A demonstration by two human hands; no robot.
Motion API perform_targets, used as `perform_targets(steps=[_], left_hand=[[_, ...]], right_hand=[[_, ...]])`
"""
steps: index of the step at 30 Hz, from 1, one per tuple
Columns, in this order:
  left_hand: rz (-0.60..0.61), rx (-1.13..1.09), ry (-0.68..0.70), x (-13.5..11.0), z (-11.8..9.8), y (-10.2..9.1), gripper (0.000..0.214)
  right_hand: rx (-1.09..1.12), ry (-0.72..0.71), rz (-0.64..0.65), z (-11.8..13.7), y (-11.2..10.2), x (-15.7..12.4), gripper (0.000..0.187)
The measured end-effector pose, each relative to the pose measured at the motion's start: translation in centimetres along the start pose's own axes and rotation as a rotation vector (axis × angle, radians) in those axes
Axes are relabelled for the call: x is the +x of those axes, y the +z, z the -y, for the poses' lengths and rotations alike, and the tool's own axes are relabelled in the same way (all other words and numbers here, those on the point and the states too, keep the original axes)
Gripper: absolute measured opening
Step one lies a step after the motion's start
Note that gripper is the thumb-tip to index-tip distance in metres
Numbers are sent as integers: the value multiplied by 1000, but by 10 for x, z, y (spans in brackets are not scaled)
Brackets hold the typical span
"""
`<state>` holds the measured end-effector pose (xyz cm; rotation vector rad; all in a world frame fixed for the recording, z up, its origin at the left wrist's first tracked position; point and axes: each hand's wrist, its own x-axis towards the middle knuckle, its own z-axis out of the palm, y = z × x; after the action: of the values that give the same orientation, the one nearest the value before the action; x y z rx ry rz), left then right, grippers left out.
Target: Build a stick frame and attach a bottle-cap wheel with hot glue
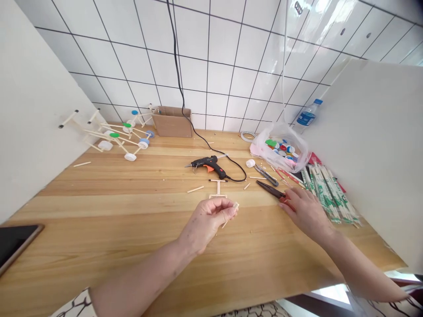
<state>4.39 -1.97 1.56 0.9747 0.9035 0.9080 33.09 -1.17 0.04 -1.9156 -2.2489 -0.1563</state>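
**Left hand [211, 219] pinches wooden sticks [235, 205]; right hand [307, 213] covers pliers [269, 188]**

The left hand's thumb and fingers press together on the short sticks, held low near the front of the table, with 1 thin end poking out below. Just beyond lies a stick frame [218, 188] with 2 crossbars.

The right hand lies palm down, touching the pliers' red handles; how tightly its fingers close cannot be told.

Behind the pliers, a translucent plastic bag [264, 152] gapes, holding bottle caps [283, 149] in green, red, blue and white. A cardboard box [172, 124] stands against the tiled wall, its contents mostly hidden. 1 blue-capped bottle [307, 115] stands behind the bag.
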Motion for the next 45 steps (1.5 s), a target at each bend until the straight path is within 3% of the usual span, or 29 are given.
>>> perform_targets(steps=[6,11,23,32,37,45], left_hand=[[-21,-6,-37,-3,7,0,20],[-17,-15,-27,-2,10,-1,23],[-49,228,33,-2,8,-7,19],[21,295,-55,1,10,-16,25],[14,327,-80,1,6,-14,17],[39,484,38,-1,7,-12,12]], right_hand=[[816,-129,169,79,-15,5,23],[1101,-152,164,124,-24,15,16],[1182,14,183,134,-8,20,20],[1098,49,179,116,-6,21,17],[1096,28,153,115,-4,20,15],[1171,47,166,124,-5,13,16]])
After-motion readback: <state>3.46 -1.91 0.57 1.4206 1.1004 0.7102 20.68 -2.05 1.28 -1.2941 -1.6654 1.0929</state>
